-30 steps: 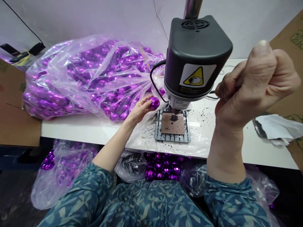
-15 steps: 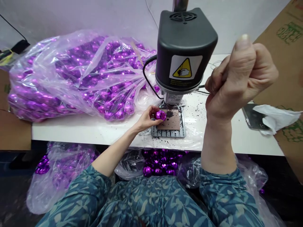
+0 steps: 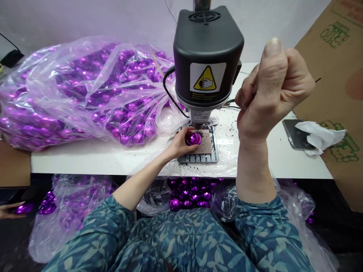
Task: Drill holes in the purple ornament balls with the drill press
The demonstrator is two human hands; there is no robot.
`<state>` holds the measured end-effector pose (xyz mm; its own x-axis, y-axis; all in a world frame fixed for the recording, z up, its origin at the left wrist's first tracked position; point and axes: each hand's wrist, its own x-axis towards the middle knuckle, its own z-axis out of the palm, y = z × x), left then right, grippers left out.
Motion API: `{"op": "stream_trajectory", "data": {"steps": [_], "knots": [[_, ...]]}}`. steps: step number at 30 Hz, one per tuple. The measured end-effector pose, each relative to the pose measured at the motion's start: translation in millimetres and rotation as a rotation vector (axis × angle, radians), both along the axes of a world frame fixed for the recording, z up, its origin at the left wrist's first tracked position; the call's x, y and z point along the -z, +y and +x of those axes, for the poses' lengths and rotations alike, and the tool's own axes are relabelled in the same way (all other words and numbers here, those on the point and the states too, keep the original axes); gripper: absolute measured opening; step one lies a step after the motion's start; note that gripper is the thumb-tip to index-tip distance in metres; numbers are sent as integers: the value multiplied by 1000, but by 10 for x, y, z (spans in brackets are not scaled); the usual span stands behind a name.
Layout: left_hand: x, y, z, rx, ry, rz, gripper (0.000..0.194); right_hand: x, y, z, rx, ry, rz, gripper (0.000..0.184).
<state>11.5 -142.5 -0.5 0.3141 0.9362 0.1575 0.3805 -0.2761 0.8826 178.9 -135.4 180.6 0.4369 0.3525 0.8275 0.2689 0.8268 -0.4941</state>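
My left hand (image 3: 183, 143) grips a shiny purple faceted ball (image 3: 194, 138) between thumb and fingers. The ball is over a brown board (image 3: 206, 142) on the slotted metal base (image 3: 198, 158) of a bench drill press (image 3: 208, 49). Its bit is hard to make out under the black motor housing. My right hand (image 3: 275, 90) is raised to the right of the housing, closed in a fist with the thumb on top. Whatever it grips is hidden, though a thin dark rod end shows behind it.
Dark shavings lie over the white table (image 3: 93, 158). A big clear bag (image 3: 93, 94) of purple balls fills the left side. A phone (image 3: 297, 134) and crumpled tissue (image 3: 323, 136) lie right, near a cardboard box (image 3: 337, 75). Another person's hand (image 3: 10, 211) holds a purple ball at far left.
My left hand has brought the ball rightward over the board, closer under the drill. The fist stays raised. My view has shifted slightly, and another person's hand has appeared at lower left.
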Motion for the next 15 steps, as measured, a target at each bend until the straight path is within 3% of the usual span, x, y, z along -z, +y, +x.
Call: {"op": "stream_trajectory", "data": {"steps": [3, 8, 15], "knots": [[-11, -58, 76, -91, 3, -25, 53, 4, 2, 4, -23, 1, 2, 62], [-44, -90, 125, -125, 77, 96, 44, -6, -32, -1, -41, -1, -49, 62], [109, -83, 204, -111, 28, 129, 52, -15, -25, -18, 2, -1, -2, 59]]}}
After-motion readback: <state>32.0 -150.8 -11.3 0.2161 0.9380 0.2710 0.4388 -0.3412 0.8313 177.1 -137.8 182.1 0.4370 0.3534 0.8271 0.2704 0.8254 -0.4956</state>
